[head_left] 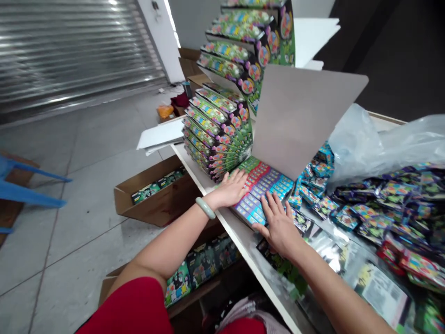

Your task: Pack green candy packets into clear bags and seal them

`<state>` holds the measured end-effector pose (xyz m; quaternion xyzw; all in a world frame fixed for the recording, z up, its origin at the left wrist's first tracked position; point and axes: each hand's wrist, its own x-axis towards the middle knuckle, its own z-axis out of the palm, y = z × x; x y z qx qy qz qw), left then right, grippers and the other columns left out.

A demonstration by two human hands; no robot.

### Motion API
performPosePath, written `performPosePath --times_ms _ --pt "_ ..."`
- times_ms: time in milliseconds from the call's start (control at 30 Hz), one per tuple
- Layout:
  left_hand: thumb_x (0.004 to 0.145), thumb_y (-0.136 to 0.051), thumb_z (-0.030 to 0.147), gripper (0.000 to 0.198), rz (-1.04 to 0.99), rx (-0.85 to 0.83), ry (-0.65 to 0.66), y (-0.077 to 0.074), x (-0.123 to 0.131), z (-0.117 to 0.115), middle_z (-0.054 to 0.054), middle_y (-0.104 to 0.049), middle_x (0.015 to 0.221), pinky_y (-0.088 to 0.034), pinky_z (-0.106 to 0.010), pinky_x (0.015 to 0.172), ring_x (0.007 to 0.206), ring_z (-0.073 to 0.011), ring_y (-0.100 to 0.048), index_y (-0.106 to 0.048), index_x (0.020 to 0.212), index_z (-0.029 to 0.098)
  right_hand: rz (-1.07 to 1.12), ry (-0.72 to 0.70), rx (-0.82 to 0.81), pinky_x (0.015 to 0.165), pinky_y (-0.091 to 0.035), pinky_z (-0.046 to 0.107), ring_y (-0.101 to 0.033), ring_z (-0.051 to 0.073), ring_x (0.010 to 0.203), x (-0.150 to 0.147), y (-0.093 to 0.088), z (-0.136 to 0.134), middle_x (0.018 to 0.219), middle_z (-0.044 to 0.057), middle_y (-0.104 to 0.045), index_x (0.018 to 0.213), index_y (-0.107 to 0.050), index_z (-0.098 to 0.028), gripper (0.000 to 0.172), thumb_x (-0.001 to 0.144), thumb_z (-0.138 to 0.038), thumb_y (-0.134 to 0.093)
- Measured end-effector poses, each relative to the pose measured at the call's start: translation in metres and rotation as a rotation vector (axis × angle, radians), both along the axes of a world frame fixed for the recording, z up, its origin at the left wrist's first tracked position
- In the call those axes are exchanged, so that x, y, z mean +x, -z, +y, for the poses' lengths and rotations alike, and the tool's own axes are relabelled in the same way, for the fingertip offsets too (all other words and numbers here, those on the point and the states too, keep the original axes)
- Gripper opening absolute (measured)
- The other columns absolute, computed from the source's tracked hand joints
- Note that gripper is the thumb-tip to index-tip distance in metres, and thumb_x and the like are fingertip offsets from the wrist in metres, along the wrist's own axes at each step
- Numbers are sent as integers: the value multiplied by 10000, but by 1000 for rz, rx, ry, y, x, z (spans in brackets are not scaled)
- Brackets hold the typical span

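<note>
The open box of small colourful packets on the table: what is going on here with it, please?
A person lays both hands flat on the rows of small colourful packets in an open display box with a raised grey cardboard lid: left hand on the left rows, right hand at the near edge. Similar filled boxes stand stacked behind; loose packets lie heaped to the right.

An open box (266, 183) sits on the table (243, 236) before me, its lid (299, 116) upright behind it. My left hand (231, 188) lies flat on its left side, my right hand (278, 227) on its near edge. Stacked boxes (217, 134) stand behind it to the left. Loose packs (382, 204) spread to the right, with a plastic bag (382, 139) behind them. A carton (156, 204) sits on the floor, left of the table.
</note>
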<state>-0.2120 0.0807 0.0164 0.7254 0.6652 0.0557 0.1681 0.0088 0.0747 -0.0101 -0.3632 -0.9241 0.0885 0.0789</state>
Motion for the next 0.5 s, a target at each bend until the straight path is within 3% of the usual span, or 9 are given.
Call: performPosePath --times_ms 100,267,367,500 --pt "982 -347 412 563 -16 -9 2 -5 0 -2 -166 -203 1580 -142 -607 1142 1478 -311 -102 -271 1482 165 32 14 51 1094 -253 610 -226 356 1439 1 7 0 1537 193 -311 1454 -380 -88 717 918 -563 -416" --pt "968 -406 402 535 -86 70 -44 -3 3 -7 -128 -254 1573 -132 -588 1159 1479 -288 -116 -328 1461 211 115 -44 146 1078 -281 607 -255 356 1429 2 18 -7 1533 167 -337 1443 -416 -168 616 924 -499 -437" --pt "934 -484 399 527 -163 157 -120 -2 -2 -7 -116 -344 1538 -195 -535 1168 1448 -266 -256 -397 1424 223 124 -110 126 1079 -296 602 -308 351 1408 7 21 -8 1504 151 -397 1438 -425 -206 602 901 -472 -493" --pt "975 -358 295 419 -262 272 -305 -2 -23 -5 -135 -520 1413 -405 -417 1076 1294 -234 -503 -494 1352 170 239 -128 74 1057 -370 565 -373 332 1378 22 20 -3 1476 152 -438 1414 -453 -224 530 925 -428 -468"
